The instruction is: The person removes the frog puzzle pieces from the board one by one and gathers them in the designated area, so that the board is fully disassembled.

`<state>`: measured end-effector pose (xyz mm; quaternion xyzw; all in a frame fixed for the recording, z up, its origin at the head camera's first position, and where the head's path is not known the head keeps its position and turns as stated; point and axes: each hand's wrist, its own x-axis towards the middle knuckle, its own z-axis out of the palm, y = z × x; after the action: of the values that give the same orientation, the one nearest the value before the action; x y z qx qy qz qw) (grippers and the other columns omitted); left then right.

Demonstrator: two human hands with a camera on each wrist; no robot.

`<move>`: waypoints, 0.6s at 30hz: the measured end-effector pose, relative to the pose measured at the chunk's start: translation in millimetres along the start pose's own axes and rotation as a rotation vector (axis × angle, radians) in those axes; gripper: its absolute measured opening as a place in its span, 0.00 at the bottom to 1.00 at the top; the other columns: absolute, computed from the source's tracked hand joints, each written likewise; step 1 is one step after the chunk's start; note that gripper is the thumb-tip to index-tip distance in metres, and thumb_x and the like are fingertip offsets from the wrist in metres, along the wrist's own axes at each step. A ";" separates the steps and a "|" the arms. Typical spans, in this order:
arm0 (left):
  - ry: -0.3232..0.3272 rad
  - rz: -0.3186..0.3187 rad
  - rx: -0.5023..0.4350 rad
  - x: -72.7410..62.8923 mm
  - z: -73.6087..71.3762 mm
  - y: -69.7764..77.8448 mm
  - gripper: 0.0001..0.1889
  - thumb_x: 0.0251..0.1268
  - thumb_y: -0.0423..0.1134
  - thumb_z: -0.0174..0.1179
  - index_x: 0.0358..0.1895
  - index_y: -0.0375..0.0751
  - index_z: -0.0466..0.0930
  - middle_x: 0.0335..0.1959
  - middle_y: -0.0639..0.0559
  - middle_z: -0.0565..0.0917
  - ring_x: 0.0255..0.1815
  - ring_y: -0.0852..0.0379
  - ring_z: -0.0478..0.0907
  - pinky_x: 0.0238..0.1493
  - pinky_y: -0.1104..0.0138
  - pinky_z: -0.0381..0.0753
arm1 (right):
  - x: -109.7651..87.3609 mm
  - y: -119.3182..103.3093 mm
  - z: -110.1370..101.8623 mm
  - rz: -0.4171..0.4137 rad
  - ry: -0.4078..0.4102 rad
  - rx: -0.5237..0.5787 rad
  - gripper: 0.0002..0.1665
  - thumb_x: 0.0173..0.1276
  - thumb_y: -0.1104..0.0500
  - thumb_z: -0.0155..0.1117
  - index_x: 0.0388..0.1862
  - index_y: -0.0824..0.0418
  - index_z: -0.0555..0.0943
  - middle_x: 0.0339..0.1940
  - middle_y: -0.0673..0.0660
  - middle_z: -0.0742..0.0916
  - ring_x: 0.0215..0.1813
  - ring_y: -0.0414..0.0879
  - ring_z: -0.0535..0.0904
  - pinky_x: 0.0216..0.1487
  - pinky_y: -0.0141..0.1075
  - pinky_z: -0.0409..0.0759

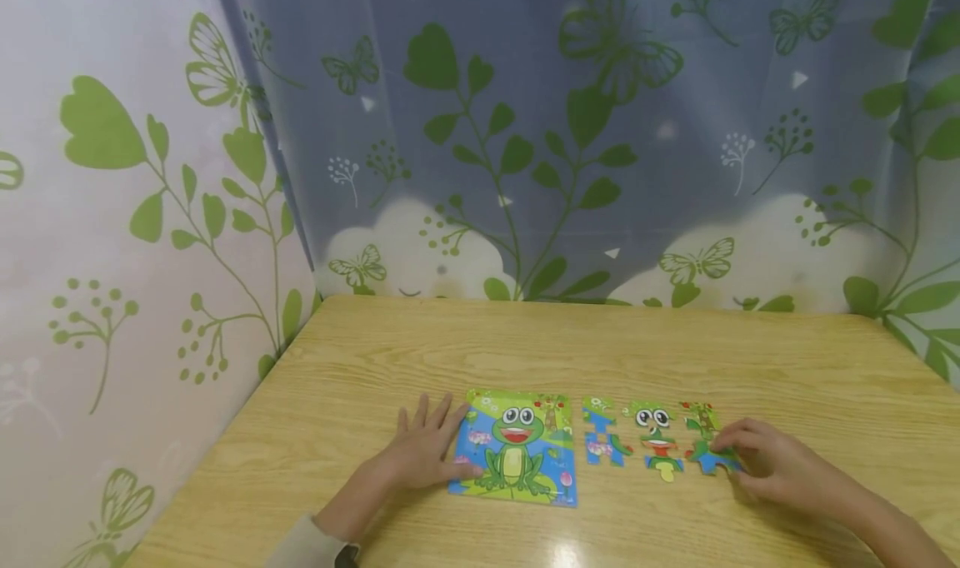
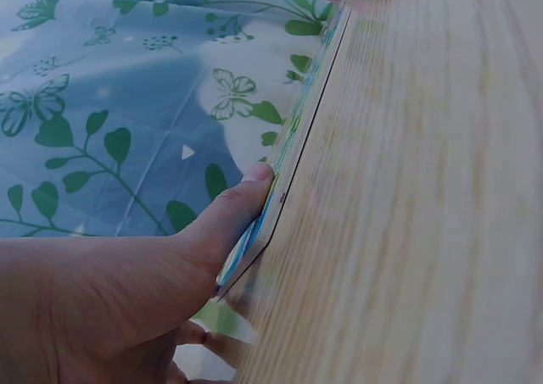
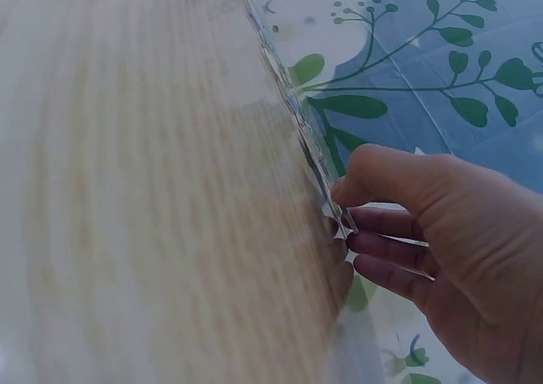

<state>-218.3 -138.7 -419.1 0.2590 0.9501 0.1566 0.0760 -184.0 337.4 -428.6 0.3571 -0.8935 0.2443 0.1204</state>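
A square frog puzzle board (image 1: 514, 447) lies face up on the table, showing a whole green frog on a blue and green ground. My left hand (image 1: 423, 455) rests at its left edge with fingers spread and the thumb (image 2: 242, 202) on its surface. To the board's right, loose puzzle pieces lie in three columns: blue and pink ones (image 1: 600, 449), a middle column with the frog's eyes (image 1: 652, 418), and a right column. My right hand (image 1: 787, 464) pinches a blue and green puzzle piece (image 1: 711, 458) at the lower right, thumb and fingertips (image 3: 361, 265) at its edge.
The wooden table (image 1: 465, 339) has a light grain and runs back to a blue patterned curtain (image 1: 517, 135) with leaves and butterflies. A pale curtain of the same pattern (image 1: 150, 260) hangs along the left side.
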 end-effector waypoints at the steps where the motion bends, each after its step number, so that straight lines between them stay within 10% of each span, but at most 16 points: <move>1: 0.001 0.000 0.001 0.0 0.3 -0.2 0.49 0.55 0.68 0.51 0.72 0.41 0.48 0.71 0.34 0.45 0.66 0.27 0.35 0.57 0.34 0.33 | -0.4 0.6 0.2 -0.001 -0.006 0.013 0.21 0.48 0.66 0.74 0.42 0.55 0.80 0.44 0.50 0.77 0.48 0.32 0.70 0.44 0.22 0.71; 18: -0.004 -0.008 -0.004 0.6 0.6 -0.8 0.49 0.55 0.69 0.51 0.72 0.41 0.48 0.71 0.34 0.44 0.67 0.28 0.34 0.58 0.34 0.32 | -3.1 4.8 0.1 0.050 -0.072 0.006 0.19 0.53 0.61 0.71 0.45 0.51 0.79 0.46 0.48 0.76 0.49 0.33 0.68 0.41 0.26 0.72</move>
<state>-219.0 -138.9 -420.0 0.2556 0.9506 0.1576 0.0790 -185.2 342.2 -431.6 0.3436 -0.9052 0.2368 0.0810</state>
